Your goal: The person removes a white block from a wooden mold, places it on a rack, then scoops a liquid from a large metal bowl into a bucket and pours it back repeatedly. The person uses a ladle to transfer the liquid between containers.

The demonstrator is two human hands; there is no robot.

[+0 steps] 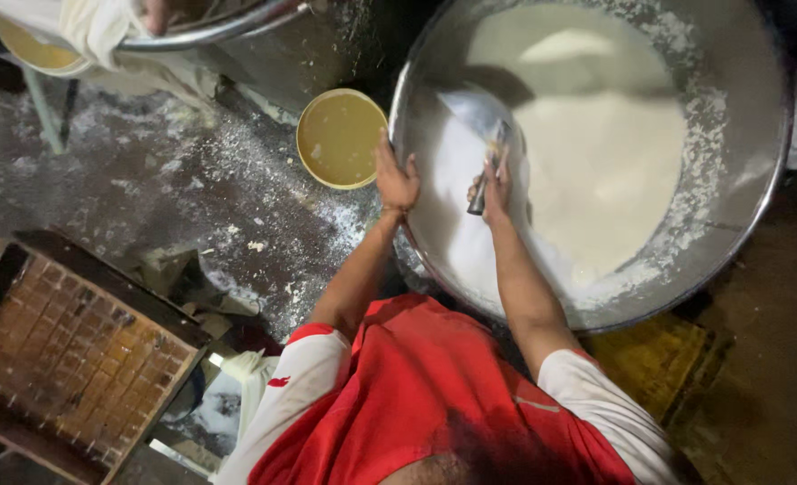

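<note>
One very large round steel basin [758,180] fills the upper right of the view, tilted a little toward the person. Inside it lies one broad mass of pale cream batter [596,171], smooth across the middle and right, with crumbly white flecks clinging to the bare metal wall above and around it. Along the near left side the white stuff is smeared thinner over the steel.

Two hands are at the basin. The left hand [397,180] is spread open, palm pressed flat on the rim at the basin's left edge. The right hand [495,189] is closed around the dark handle of one metal scraper [490,154], whose flat blade points up into the smeared white layer inside the basin, just left of the thick batter. Both forearms are bare; the sleeves are white and the chest of the shirt red.

Just left of the basin stands one small round yellow bowl [340,137] holding a yellowish liquid, near the left hand but not touching it. A second steel vessel [237,27] sits at the top left, with another person's hand at its rim and a pale cloth draped beside it. The floor [147,180] is dark and dusted with white powder. One wooden grid tray [66,350] lies at the lower left, its small square cells brown.
</note>
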